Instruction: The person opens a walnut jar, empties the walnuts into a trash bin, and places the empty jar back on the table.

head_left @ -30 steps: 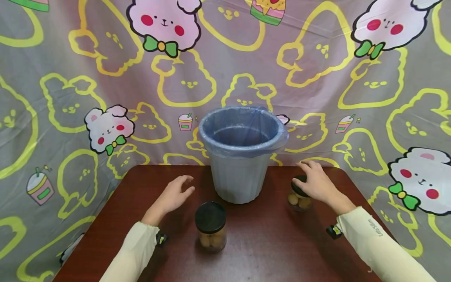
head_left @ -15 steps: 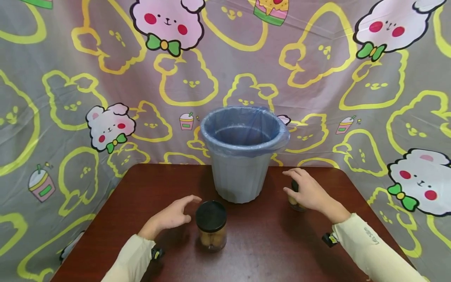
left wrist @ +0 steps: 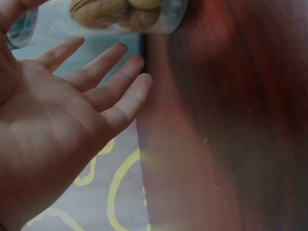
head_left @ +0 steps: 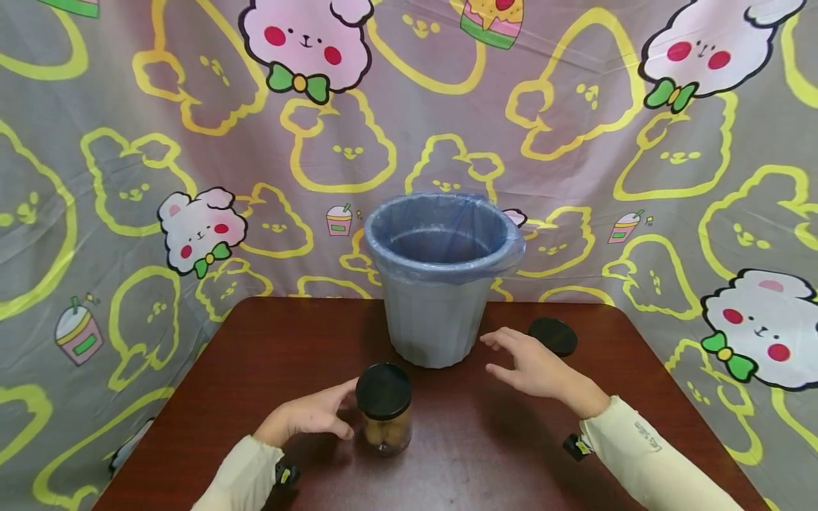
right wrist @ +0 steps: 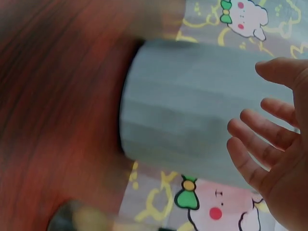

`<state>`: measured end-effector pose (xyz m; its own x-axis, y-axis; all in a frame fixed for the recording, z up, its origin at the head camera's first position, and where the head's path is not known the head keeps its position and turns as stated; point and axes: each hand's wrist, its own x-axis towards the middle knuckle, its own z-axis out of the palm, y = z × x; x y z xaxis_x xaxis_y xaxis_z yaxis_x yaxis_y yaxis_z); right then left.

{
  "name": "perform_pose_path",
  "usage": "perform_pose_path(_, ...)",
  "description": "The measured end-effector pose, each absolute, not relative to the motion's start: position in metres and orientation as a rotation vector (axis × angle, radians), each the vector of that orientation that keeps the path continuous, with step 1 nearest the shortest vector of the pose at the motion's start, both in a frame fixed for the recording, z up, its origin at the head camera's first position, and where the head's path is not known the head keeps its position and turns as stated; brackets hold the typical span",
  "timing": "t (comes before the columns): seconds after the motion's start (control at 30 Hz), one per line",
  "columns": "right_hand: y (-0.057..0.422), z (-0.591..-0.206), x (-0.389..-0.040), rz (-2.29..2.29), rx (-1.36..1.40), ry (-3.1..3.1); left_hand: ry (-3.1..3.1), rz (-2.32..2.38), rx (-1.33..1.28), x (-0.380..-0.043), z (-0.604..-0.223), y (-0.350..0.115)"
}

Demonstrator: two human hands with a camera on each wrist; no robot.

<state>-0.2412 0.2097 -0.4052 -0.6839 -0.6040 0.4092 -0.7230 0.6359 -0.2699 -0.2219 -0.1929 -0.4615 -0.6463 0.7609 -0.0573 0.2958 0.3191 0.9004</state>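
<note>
In the head view, your left hand is at the left side of the near walnut jar, grip released, with the thumb and fingers parted beside it; you cannot tell from here whether a fingertip touches the glass. The jar stands upright on the dark red-brown table, just right of that hand, its black lid on. Your right hand holds nothing, its fingers loosely extended above the tabletop. Just beyond it and to its right is the second jar, of which only the black top shows past your hand. The grey ribbed bin stands between your two hands and farther back, a blue translucent liner folded over its rim, with the cartoon-print cloth behind

In the left wrist view, your palm is in sight with the fingers spread and uncurled, grasping nothing. The near jar lies across the top of the frame beyond your fingertips, walnuts visible through its clear wall

In the right wrist view, your fingers are slightly bent and unclenched around nothing, in front of the bin's side. Low in the frame, well apart from your fingers, a blurred clear jar is partly cut off by the edge
</note>
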Motion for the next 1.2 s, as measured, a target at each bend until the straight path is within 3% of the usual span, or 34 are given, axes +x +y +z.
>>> perform_pose_path(1.2, 0.142, -0.423, -0.228, 0.915, 1.322, -2.602, 2.313, 1.262, 1.004, -0.225, -0.490, -0.164)
